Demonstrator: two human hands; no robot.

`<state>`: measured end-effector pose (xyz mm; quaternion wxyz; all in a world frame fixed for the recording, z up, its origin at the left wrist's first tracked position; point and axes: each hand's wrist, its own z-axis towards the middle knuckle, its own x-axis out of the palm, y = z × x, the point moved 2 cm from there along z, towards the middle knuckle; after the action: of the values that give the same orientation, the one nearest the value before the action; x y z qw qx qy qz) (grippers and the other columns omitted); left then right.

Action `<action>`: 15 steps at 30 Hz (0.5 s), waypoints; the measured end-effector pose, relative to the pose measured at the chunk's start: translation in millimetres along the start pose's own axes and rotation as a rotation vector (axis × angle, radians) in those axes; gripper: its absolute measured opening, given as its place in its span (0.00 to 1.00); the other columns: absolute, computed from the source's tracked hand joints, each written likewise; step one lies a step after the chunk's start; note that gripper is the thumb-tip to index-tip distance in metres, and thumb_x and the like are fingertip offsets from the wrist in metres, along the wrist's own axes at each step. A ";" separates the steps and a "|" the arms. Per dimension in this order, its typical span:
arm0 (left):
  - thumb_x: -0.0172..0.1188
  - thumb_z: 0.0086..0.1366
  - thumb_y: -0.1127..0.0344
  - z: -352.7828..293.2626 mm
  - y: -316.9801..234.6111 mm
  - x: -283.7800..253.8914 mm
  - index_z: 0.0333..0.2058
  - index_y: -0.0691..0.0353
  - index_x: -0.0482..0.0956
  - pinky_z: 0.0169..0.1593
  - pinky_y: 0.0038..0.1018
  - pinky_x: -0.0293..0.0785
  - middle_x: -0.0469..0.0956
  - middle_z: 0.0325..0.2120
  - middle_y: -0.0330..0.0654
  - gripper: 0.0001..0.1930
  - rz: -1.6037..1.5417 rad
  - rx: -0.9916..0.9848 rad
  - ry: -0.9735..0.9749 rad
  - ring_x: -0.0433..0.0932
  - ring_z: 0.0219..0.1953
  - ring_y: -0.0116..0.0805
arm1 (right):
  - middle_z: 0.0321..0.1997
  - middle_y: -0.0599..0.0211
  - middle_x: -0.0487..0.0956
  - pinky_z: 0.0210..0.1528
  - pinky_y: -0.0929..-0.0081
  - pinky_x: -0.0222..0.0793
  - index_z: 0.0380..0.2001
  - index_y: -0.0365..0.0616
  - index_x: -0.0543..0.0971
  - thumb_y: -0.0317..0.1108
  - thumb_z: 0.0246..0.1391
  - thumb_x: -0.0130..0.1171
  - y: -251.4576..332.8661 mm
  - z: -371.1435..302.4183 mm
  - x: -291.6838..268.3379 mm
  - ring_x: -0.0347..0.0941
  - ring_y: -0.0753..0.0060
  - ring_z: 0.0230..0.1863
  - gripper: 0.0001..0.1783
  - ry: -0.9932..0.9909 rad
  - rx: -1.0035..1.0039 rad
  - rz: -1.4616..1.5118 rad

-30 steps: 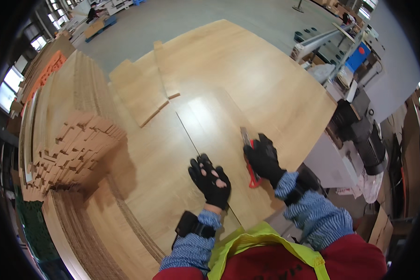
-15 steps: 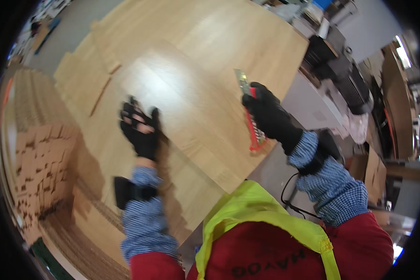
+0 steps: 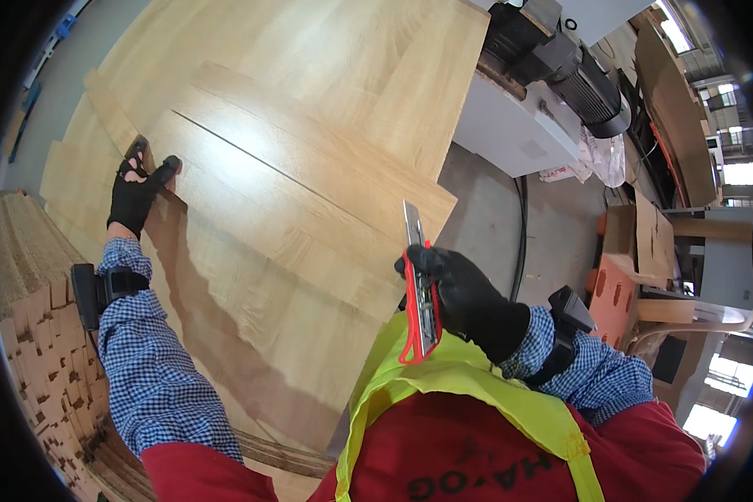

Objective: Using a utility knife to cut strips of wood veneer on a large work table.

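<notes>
My right hand (image 3: pixel 468 293), in a black glove, is wrapped round a red-and-silver utility knife (image 3: pixel 422 305). Its long blade points away from me, over the near right end of the wood-grain boards. Farther left, my left hand (image 3: pixel 138 192) wears a black glove with bare fingertips. Thumb and fingers are spread at the far left end of a pale wood-grain board (image 3: pixel 251 192), the thumb touching its corner. A dark narrow gap runs between this board and a neighbouring plank (image 3: pixel 335 159). Both lie on a wider stack of similar boards (image 3: pixel 335 50).
Stacked board strips (image 3: pixel 50 335) stand at the left with rough brown ends showing. A dark electric motor (image 3: pixel 590 92) sits on a grey machine (image 3: pixel 510 125) at the far right. Beyond my right arm are cardboard (image 3: pixel 653 238) and an orange-red piece (image 3: pixel 611 293). A black cable (image 3: pixel 520 234) crosses the floor.
My left hand has moved left to the board's far end. The right hand has drawn the knife closer to my body. The view has shifted, and a gap now shows between two boards.
</notes>
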<state>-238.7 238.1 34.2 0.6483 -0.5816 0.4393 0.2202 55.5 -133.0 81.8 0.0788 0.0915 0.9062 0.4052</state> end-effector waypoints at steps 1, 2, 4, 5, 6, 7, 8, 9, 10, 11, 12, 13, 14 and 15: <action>0.68 0.51 0.46 3.0 11.0 -3.6 0.63 0.68 0.59 0.64 0.31 0.58 0.62 0.61 0.56 0.47 -0.013 0.021 -0.008 0.62 0.64 0.43 | 0.26 0.64 0.72 0.35 0.71 0.71 0.37 0.36 0.73 0.49 0.64 0.42 3.4 1.7 -1.8 0.71 0.71 0.26 0.24 0.020 -0.019 0.036; 0.68 0.49 0.41 2.8 22.5 -7.1 0.63 0.68 0.58 0.64 0.32 0.59 0.61 0.62 0.58 0.50 -0.024 0.039 -0.019 0.62 0.64 0.45 | 0.27 0.65 0.73 0.32 0.70 0.76 0.39 0.34 0.73 0.52 0.63 0.48 6.2 2.6 -2.6 0.73 0.72 0.24 0.26 0.043 -0.037 0.071; 0.68 0.50 0.42 -0.3 21.1 -3.6 0.63 0.68 0.58 0.64 0.32 0.59 0.61 0.62 0.58 0.50 -0.061 0.023 -0.019 0.62 0.64 0.45 | 0.27 0.65 0.73 0.33 0.71 0.77 0.39 0.34 0.73 0.52 0.62 0.49 9.3 10.4 -9.1 0.73 0.73 0.24 0.26 0.043 0.007 0.137; 0.69 0.50 0.43 -6.0 26.4 -3.1 0.63 0.68 0.58 0.64 0.32 0.59 0.61 0.62 0.58 0.49 -0.046 0.019 -0.060 0.61 0.64 0.45 | 0.27 0.65 0.73 0.33 0.72 0.77 0.39 0.34 0.73 0.53 0.62 0.50 10.4 14.2 -12.1 0.73 0.74 0.23 0.27 0.042 0.052 0.210; 0.69 0.51 0.44 -15.6 29.9 -3.0 0.63 0.68 0.58 0.64 0.32 0.59 0.61 0.61 0.58 0.49 -0.030 0.017 -0.095 0.61 0.64 0.45 | 0.27 0.65 0.73 0.33 0.73 0.77 0.39 0.33 0.73 0.53 0.61 0.51 10.3 14.0 -16.4 0.74 0.75 0.23 0.27 0.036 0.102 0.286; 0.67 0.55 0.50 -33.5 21.2 -8.0 0.64 0.69 0.57 0.65 0.30 0.56 0.64 0.61 0.54 0.45 -0.056 -0.042 -0.094 0.60 0.64 0.42 | 0.27 0.66 0.74 0.33 0.73 0.78 0.39 0.34 0.73 0.53 0.61 0.52 9.2 17.1 -23.2 0.74 0.76 0.24 0.27 0.112 -0.004 0.185; 0.68 0.55 0.51 -38.1 49.5 -3.6 0.63 0.68 0.58 0.65 0.30 0.56 0.63 0.61 0.54 0.44 -0.092 -0.053 -0.119 0.58 0.65 0.42 | 0.27 0.66 0.74 0.33 0.73 0.78 0.39 0.34 0.73 0.53 0.61 0.52 7.0 19.7 -27.8 0.74 0.76 0.24 0.27 0.119 0.000 0.178; 0.68 0.55 0.52 -51.5 50.0 -8.5 0.63 0.67 0.58 0.66 0.31 0.55 0.63 0.60 0.54 0.44 -0.095 -0.101 -0.133 0.58 0.66 0.41 | 0.28 0.66 0.74 0.32 0.74 0.77 0.39 0.34 0.73 0.53 0.61 0.52 7.8 24.0 -27.8 0.74 0.76 0.23 0.26 0.159 -0.003 0.156; 0.68 0.55 0.52 -63.6 47.9 -12.7 0.63 0.67 0.59 0.66 0.31 0.55 0.64 0.60 0.54 0.43 -0.099 -0.147 -0.146 0.57 0.66 0.40 | 0.28 0.66 0.74 0.32 0.74 0.77 0.39 0.34 0.73 0.52 0.61 0.52 11.4 27.3 -27.1 0.73 0.76 0.23 0.26 0.198 -0.007 0.134; 0.68 0.55 0.52 -69.7 46.5 -13.2 0.63 0.67 0.59 0.66 0.31 0.55 0.64 0.60 0.54 0.43 -0.096 -0.154 -0.151 0.57 0.66 0.40 | 0.24 0.67 0.74 0.28 0.74 0.75 0.36 0.37 0.73 0.51 0.62 0.51 16.3 27.0 -29.7 0.73 0.76 0.21 0.23 0.153 0.096 0.002; 0.67 0.56 0.52 -79.9 45.8 -16.6 0.63 0.66 0.60 0.66 0.31 0.56 0.64 0.60 0.55 0.42 -0.043 -0.165 -0.203 0.58 0.65 0.41 | 0.24 0.67 0.74 0.28 0.74 0.75 0.36 0.37 0.73 0.51 0.62 0.51 18.1 24.0 -32.8 0.73 0.76 0.21 0.23 0.169 0.099 -0.006; 0.66 0.57 0.52 -88.6 43.1 -19.0 0.63 0.65 0.60 0.65 0.32 0.56 0.65 0.59 0.55 0.40 0.011 -0.174 -0.254 0.59 0.64 0.43 | 0.22 0.64 0.74 0.25 0.73 0.72 0.35 0.38 0.71 0.48 0.62 0.49 18.8 19.7 -38.9 0.73 0.71 0.19 0.20 0.199 0.004 -0.388; 0.66 0.57 0.52 -95.3 38.5 -18.5 0.63 0.65 0.60 0.65 0.32 0.56 0.65 0.59 0.55 0.40 0.015 -0.188 -0.260 0.59 0.64 0.43 | 0.20 0.60 0.75 0.22 0.71 0.68 0.34 0.40 0.70 0.45 0.62 0.47 20.3 14.5 -42.8 0.72 0.66 0.17 0.17 0.224 -0.098 -0.768; 0.65 0.58 0.51 -106.6 27.9 -21.6 0.62 0.65 0.61 0.65 0.33 0.57 0.65 0.59 0.55 0.39 0.201 -0.088 -0.403 0.60 0.64 0.44 | 0.20 0.56 0.74 0.20 0.67 0.68 0.36 0.40 0.69 0.44 0.61 0.50 26.2 4.7 -40.3 0.71 0.59 0.16 0.16 0.297 -0.162 -0.964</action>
<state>-305.5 148.3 43.0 0.6717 -0.5071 0.3465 0.4144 98.3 -121.8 101.1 0.1338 -0.4020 0.8125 0.4004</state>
